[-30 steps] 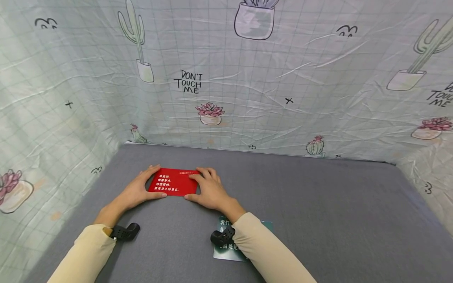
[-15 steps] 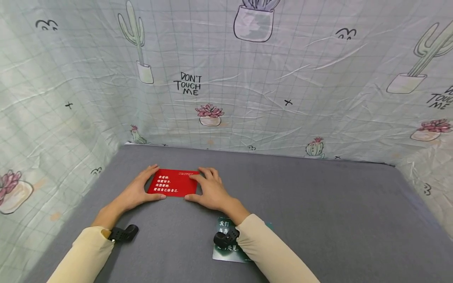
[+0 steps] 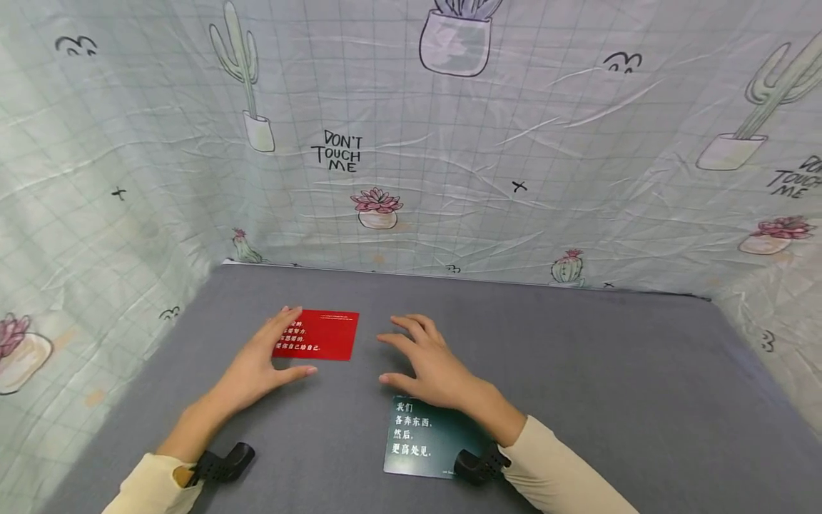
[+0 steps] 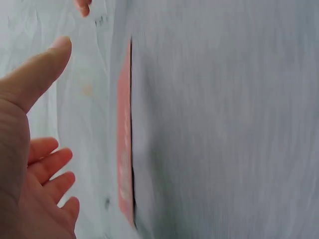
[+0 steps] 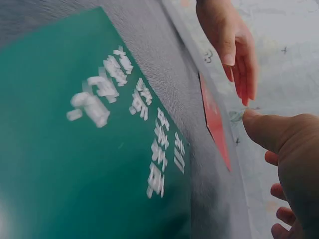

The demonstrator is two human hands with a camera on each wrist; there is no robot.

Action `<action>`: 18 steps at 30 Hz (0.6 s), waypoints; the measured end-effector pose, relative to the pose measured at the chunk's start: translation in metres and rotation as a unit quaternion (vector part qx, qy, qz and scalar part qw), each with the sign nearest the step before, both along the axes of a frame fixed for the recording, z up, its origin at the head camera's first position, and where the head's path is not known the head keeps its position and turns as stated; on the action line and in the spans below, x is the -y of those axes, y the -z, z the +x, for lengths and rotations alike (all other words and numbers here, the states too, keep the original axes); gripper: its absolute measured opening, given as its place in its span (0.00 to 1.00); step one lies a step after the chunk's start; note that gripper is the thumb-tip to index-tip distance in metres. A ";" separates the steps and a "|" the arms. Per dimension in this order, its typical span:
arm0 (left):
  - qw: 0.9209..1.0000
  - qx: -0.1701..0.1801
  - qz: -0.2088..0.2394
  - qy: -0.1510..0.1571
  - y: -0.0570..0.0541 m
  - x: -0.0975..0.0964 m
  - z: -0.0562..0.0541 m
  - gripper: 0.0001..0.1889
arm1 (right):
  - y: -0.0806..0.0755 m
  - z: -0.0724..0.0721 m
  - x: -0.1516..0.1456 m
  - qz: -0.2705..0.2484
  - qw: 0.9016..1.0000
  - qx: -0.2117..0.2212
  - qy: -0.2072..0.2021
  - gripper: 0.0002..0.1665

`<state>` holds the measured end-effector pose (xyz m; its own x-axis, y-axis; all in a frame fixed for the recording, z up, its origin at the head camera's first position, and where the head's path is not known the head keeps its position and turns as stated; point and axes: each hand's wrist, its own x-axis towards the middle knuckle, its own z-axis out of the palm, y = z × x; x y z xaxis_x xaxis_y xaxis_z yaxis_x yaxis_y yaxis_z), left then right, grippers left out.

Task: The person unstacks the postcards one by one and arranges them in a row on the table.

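A red card (image 3: 330,335) with white writing lies on the grey table at the left of the head view. My left hand (image 3: 253,360) hovers over the card's left edge, thumb and fingers spread, holding nothing. In the left wrist view the card (image 4: 124,139) shows edge-on, apart from that hand. My right hand (image 3: 437,364) is to the right of the red card, its fingers spread and loosely bent around nothing. Below it lies a dark green card (image 3: 424,442) with white writing, partly covered by the right wrist. The right wrist view shows this green card (image 5: 99,164) close up.
The grey cloth-covered table (image 3: 610,400) stretches to the right. A pale curtain (image 3: 475,157) printed with cacti hangs behind and along both sides. Black wrist cameras (image 3: 225,462) are strapped on both wrists.
Both hands have let go of the red card, which stays in place. The right hand has moved right and toward me; the left has lifted slightly. More of the green card shows.
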<state>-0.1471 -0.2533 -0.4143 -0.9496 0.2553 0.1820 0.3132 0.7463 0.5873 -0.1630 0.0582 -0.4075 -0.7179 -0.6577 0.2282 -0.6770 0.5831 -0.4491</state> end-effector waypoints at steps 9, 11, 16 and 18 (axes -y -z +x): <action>0.998 0.000 0.047 0.041 -0.008 -0.045 0.030 0.51 | -0.003 0.030 -0.043 -0.020 1.000 0.019 0.010 0.37; 0.997 0.002 0.060 0.056 -0.009 -0.053 0.038 0.51 | -0.003 0.036 -0.051 -0.027 0.999 0.021 0.011 0.37; 0.993 0.016 0.086 0.082 -0.009 -0.071 0.053 0.52 | -0.004 0.051 -0.066 -0.046 0.998 0.023 0.018 0.37; 0.991 0.028 0.092 0.090 -0.008 -0.078 0.058 0.52 | -0.003 0.056 -0.071 -0.049 0.998 0.020 0.022 0.38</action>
<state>-0.0895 -0.1755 -0.4058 -0.9019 0.3888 0.1883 0.3938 0.5608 0.7282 -0.1074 0.1288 -0.4041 -0.7552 -0.6017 0.2601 -0.6322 0.5637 -0.5315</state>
